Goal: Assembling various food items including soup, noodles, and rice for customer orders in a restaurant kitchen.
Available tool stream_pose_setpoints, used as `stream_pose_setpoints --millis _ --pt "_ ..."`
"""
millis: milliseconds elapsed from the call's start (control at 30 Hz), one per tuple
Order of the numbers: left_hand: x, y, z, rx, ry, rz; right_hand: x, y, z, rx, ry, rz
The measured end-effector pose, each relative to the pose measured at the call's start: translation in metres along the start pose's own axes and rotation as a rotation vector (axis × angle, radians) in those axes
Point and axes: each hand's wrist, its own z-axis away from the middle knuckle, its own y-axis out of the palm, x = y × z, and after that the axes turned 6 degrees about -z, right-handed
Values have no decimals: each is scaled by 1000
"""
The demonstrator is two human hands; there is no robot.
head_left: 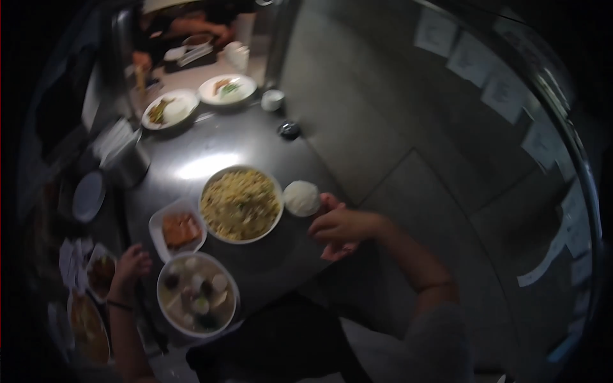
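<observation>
My right hand (341, 228) is beside a small bowl of white rice (301, 198), its fingers bent and apart, with nothing visible in them. I cannot tell whether it touches the bowl. Left of the rice stands a large round bowl heaped with yellowish food (241, 204). My left hand (132, 263) is open and holds nothing, close to a white dish of orange-red food (181, 230) and a white bowl of pale soup with chunks (198, 295). These dishes stand on a steel counter (268, 265).
Two white plates of food, one left (170, 110) and one right (227, 90), sit at the far end by an opening, where another person's arm (198, 27) shows. A small white cup (272, 100) and dark round object (289, 131) stand near the counter's right edge. More dishes (88, 329) are at left.
</observation>
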Motion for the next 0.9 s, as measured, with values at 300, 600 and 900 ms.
stream_pose_setpoints --millis 300,600,900 --pt "-50 80 -30 223 -199 -64 -71 112 -187 -362 -152 -1482" --pt "-57 87 -101 129 -101 37 -20 19 -296 -438 -164 -1368" --pt "-70 84 -213 26 -83 4 -13 -8 -302 -517 -146 -1226"
